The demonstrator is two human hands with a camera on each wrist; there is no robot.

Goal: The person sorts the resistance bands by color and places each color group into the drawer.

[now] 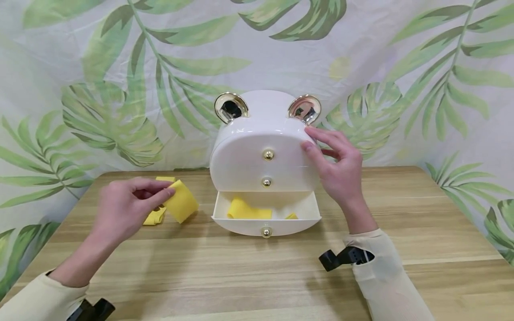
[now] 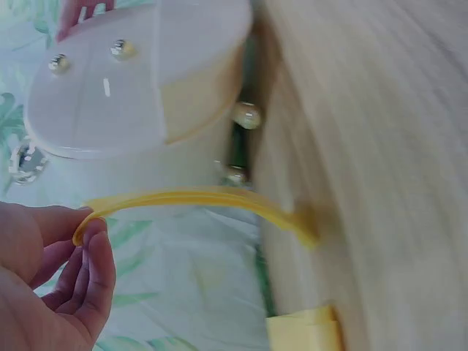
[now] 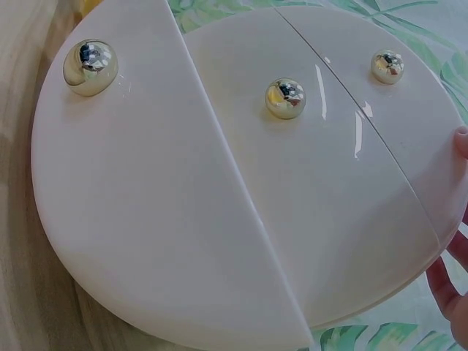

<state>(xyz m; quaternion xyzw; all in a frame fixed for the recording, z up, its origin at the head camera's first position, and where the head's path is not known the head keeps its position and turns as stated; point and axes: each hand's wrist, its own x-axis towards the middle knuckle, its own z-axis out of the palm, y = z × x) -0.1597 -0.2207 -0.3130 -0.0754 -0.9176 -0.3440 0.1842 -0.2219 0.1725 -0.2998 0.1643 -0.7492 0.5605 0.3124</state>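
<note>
Between thumb and fingertips, my left hand (image 1: 126,207) pinches a folded yellow cloth strip (image 1: 181,203), whose free end arches away from the fingers in the left wrist view. A white drawer box (image 1: 241,165) with gold-rimmed ears and round gold knobs stands in the middle. Its bottom drawer (image 1: 237,226) is pulled out, with a yellow strip (image 1: 246,210) and a smaller yellow piece (image 1: 292,216) inside. My right hand (image 1: 339,167) holds the box's upper right side, thumb on the front face and fingers around the edge.
More folded yellow pieces (image 1: 154,217) lie on the wooden table (image 1: 249,276) to the left of the box, partly behind my left hand. A leaf-patterned cloth (image 1: 277,58) hangs close behind the table's back edge.
</note>
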